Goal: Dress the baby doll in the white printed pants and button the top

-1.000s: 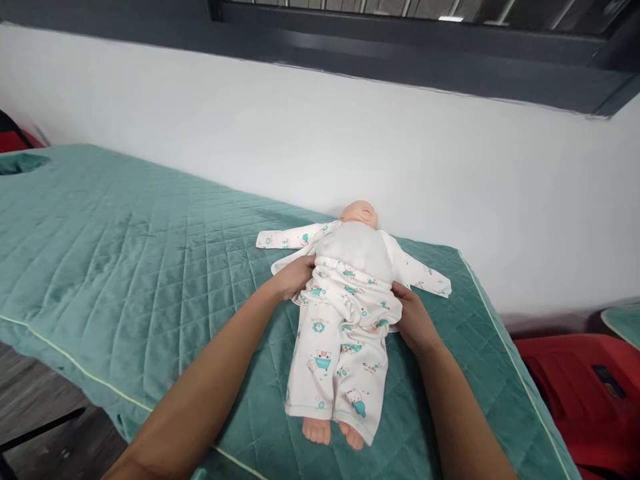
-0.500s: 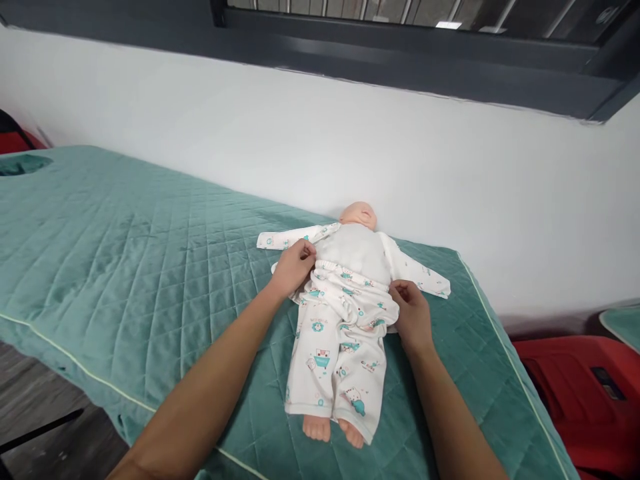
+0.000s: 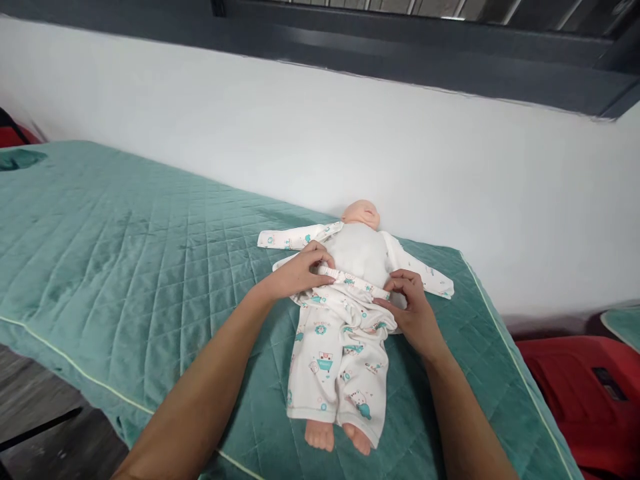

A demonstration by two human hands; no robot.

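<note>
A baby doll (image 3: 361,213) lies on its back, feet toward me, on a green quilted bed cover. It wears printed white baby pants (image 3: 325,360) and a white top (image 3: 433,279) spread open, leaving its pale torso bare. My left hand (image 3: 305,270) pinches the pants' elastic waistband at the doll's left-side edge in view, thumb in front and fingers behind. At the opposite side, my right hand (image 3: 410,307) grips the waistband between thumb and fingers. Cloth bunches below the waistband, and both bare feet stick out of the pant legs.
The green quilted bed cover (image 3: 165,267) stretches far to the left. A white wall (image 3: 250,127) stands close behind the doll's head, under a dark window frame (image 3: 350,40). A red plastic chair (image 3: 575,387) is at the right of the bed.
Both hands have moved inward from the doll's sides onto the waistband. The fingers have spread around its edge. The view has shifted slightly.
</note>
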